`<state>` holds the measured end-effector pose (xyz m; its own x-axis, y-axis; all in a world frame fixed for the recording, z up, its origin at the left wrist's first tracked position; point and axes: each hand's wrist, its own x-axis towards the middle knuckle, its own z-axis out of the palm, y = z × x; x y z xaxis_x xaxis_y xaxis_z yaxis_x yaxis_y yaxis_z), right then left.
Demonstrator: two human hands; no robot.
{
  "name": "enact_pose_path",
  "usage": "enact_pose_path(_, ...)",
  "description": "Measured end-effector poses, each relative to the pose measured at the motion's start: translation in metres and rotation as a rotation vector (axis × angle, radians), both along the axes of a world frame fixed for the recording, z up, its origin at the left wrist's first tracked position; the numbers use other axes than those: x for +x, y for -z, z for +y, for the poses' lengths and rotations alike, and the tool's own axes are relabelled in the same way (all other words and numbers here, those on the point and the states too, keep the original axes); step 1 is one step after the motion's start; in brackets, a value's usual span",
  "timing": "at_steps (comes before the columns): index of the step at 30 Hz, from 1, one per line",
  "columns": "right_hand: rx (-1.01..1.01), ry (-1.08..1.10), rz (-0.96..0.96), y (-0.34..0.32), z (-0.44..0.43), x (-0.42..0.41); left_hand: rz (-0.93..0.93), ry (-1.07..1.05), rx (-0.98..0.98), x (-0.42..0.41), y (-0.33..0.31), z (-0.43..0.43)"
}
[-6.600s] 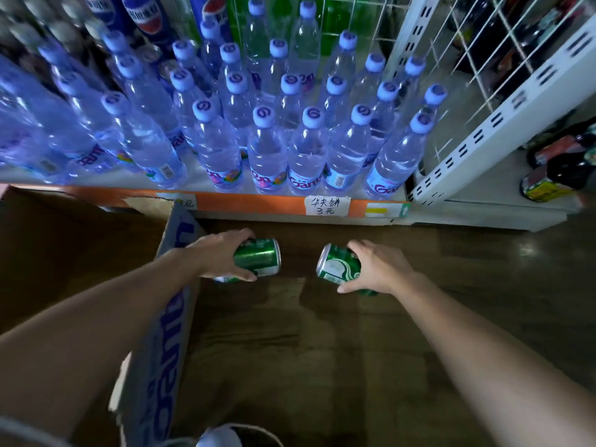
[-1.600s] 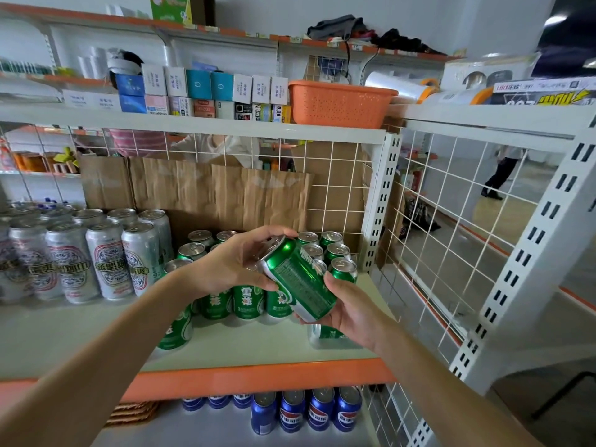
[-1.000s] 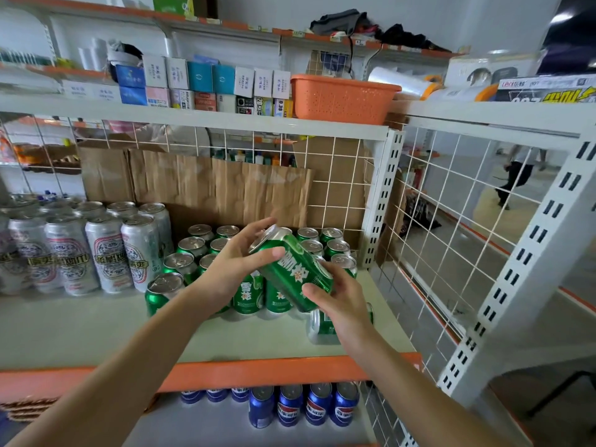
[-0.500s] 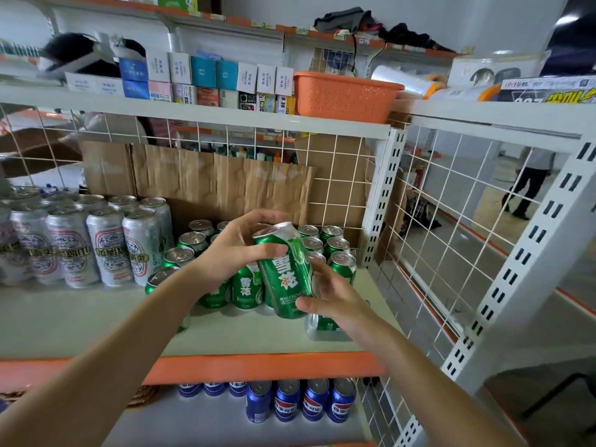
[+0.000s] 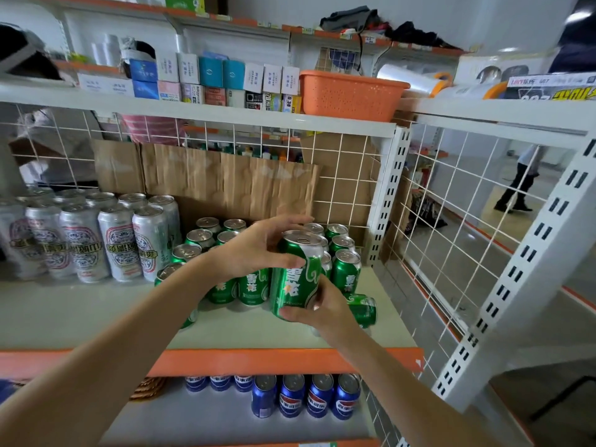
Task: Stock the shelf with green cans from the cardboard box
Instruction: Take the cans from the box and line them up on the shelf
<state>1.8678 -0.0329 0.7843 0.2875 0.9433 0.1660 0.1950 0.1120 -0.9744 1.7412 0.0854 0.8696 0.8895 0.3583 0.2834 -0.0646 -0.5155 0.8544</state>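
I hold one green can nearly upright just above the front of the pale shelf. My left hand grips it round the top rim from the left. My right hand curls round its bottom edge from below. Several green cans stand in rows right behind it. Another green can lies on its side on the shelf just beyond my right hand. The cardboard box is out of view.
Tall silver cans fill the shelf's left side. A white wire grid closes the right end, and cardboard sheet lines the back. Blue cans stand on the shelf below. An orange basket sits above. A person walks far right.
The can has gone from tilted to nearly upright and come down toward the shelf in front of the green rows. Both hands kept hold of it.
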Motion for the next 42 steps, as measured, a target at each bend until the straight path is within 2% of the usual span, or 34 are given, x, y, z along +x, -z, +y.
enact_pose_path(4, 0.016, 0.02, 0.08, 0.006, 0.002, -0.005, 0.026, -0.131, 0.124, -0.002, -0.001, 0.001)
enact_pose_path(10, -0.02, -0.04, 0.053, 0.009, 0.004, -0.017, 0.265, -0.209, 0.406, -0.001, -0.007, 0.001)
enact_pose_path(15, -0.056, -0.077, 0.008, 0.019, 0.014, -0.024, 0.29, -0.284, 0.505, -0.011, -0.002, 0.004)
enact_pose_path(18, -0.126, -0.079, -0.038, 0.026, 0.023, -0.025, 0.333, -0.323, 0.499, -0.018, 0.006, 0.008)
enact_pose_path(23, -0.277, -0.02, -0.375, 0.035, 0.024, -0.022, 0.371, -0.383, 0.512, -0.03, 0.018, 0.018)
enact_pose_path(29, -0.338, -0.004, -0.721, 0.056, 0.02, -0.016, 0.444, -0.457, 0.543, -0.041, 0.028, 0.033)
enact_pose_path(35, -0.325, -0.069, -0.927, 0.067, 0.021, -0.019, 0.597, -0.497, 0.607, -0.047, 0.042, 0.047)
enact_pose_path(42, -0.377, -0.054, -1.035, 0.082, 0.032, -0.013, 0.607, -0.521, 0.625, -0.059, 0.059, 0.062)
